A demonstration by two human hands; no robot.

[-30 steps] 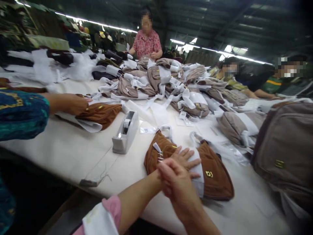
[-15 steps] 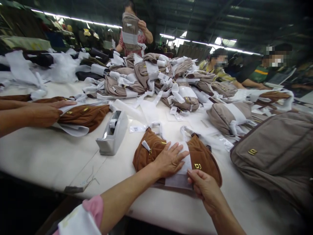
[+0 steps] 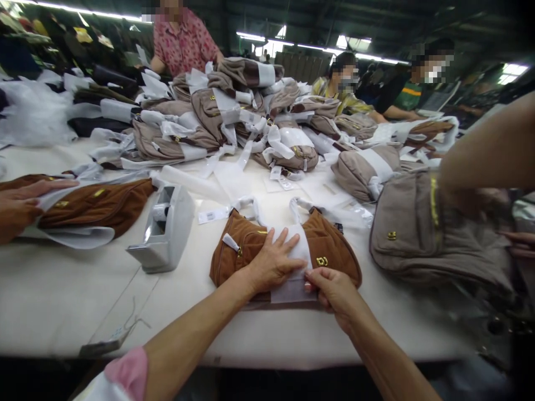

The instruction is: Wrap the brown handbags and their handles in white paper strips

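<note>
A brown handbag with gold-coloured hardware lies on the table in front of me. Around its middle goes a white paper band. My left hand rests on the band, fingers spread, pressing it against the bag. At the band's right edge, low on the bag, my right hand pinches the paper between thumb and fingertips. Whether a piece of tape is also in that pinch is hidden. The bag's strap, wrapped in white, runs up behind it. To the left stands a grey tape dispenser.
A co-worker's hand holds another brown bag at left. Grey-brown bags are heaped at the back. At right a co-worker's arm reaches over a large grey backpack. A small label lies near the dispenser.
My right hand's pinch has shifted slightly up along the band's edge; my left hand stays on it. A co-worker's raised bag is down on the heap. An arm has appeared over the backpack.
</note>
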